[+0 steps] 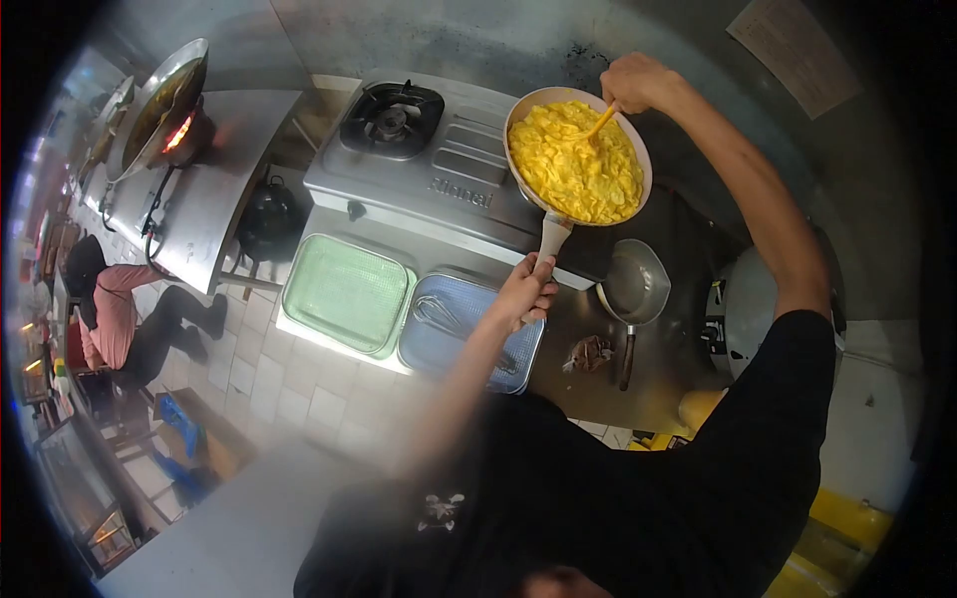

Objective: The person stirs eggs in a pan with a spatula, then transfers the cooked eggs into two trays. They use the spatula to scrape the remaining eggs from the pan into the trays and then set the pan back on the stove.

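Observation:
My left hand [525,295] is closed around the pale handle of a frying pan [539,100] over the right side of the gas stove. Soft yellow scrambled eggs [576,164] fill the pan almost to its rim. At the pan's far right edge, my right hand [641,82] grips a yellowish spatula [601,123], its lower end down in the eggs. The part of the stove beneath the pan is hidden. Just below my left wrist lies a blue tray [469,299] with a wire whisk [439,314] in it.
Left on the stove [399,184] is a bare burner [393,121]. A green tray [344,289] sits in front. A small saucepan [638,284] and a brown bag [590,354] lie at the right. Farther left, a wok [159,110] stands over flames; a person in pink [120,309] is beyond.

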A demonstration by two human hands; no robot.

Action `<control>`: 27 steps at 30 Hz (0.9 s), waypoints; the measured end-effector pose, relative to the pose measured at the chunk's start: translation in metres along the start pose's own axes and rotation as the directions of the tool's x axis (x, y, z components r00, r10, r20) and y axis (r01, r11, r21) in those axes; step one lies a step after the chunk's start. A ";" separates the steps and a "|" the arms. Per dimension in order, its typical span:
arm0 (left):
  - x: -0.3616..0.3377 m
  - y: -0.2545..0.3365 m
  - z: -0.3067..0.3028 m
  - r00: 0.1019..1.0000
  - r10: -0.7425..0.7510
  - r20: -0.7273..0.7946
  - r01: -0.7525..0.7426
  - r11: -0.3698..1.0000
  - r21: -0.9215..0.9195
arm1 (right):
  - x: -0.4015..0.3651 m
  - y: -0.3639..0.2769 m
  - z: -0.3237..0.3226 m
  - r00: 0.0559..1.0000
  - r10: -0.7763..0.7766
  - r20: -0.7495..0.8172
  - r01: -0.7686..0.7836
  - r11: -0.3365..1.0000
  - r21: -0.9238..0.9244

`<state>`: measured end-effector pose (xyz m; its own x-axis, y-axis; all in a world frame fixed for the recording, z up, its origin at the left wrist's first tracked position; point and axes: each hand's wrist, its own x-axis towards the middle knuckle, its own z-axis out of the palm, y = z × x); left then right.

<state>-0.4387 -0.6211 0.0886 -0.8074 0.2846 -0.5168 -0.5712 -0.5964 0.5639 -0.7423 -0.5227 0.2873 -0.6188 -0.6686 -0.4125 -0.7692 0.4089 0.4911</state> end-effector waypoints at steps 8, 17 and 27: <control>0.003 -0.003 -0.005 1.000 -0.016 0.019 0.016 0.999 0.029 | -0.019 -0.040 -0.054 0.974 0.180 -0.140 -0.160 0.976 0.146; 0.005 -0.005 -0.007 0.999 0.012 0.043 -0.012 1.000 0.007 | 0.016 -0.080 0.017 0.993 0.117 -0.007 -0.117 0.992 -0.043; 0.005 -0.007 -0.008 0.996 0.001 0.084 -0.002 1.000 0.022 | -0.021 -0.048 -0.043 0.920 0.389 0.042 -0.391 0.912 0.123</control>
<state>-0.4376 -0.6216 0.0771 -0.8173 0.3463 -0.4605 -0.5723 -0.5806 0.5791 -0.6857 -0.5556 0.3054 -0.8753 -0.4301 -0.2209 -0.4792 0.7110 0.5146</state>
